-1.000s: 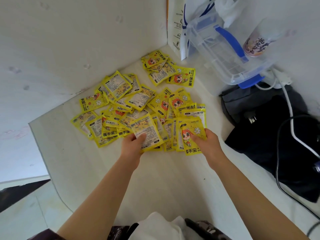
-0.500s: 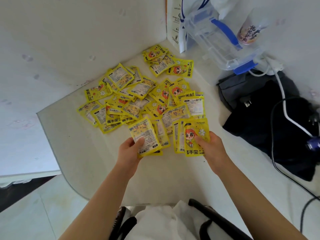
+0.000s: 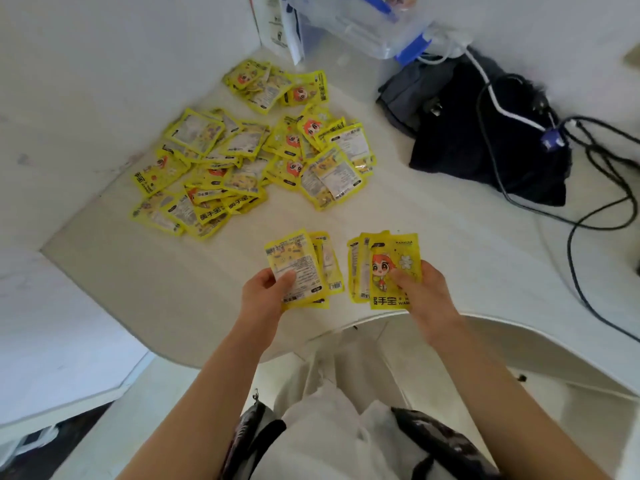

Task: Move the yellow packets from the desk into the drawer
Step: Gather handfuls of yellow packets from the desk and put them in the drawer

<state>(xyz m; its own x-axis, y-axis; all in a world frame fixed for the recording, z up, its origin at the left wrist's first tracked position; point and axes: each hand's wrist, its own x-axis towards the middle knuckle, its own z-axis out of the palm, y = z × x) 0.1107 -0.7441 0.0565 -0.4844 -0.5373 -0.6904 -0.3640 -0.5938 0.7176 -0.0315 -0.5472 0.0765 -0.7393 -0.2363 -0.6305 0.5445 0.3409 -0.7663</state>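
Observation:
Several yellow packets [image 3: 242,157] lie heaped on the white desk [image 3: 145,282], toward its back left corner. My left hand [image 3: 265,289] grips a small stack of yellow packets [image 3: 298,265], printed back facing up, above the desk's front part. My right hand [image 3: 424,289] grips another stack of yellow packets [image 3: 384,265], with a cartoon figure on the top one. Both stacks are held apart from the heap, near the desk's front edge. No drawer is in view.
A dark bag [image 3: 485,140] with black cables [image 3: 595,202] and a white cord lies at the right. A clear plastic box with blue clips [image 3: 367,26] stands at the back by the wall. White walls close the left and back.
Both hands have lifted their stacks of packets off the heap and drawn them back toward the desk's front edge. The view has tilted down, showing my lap.

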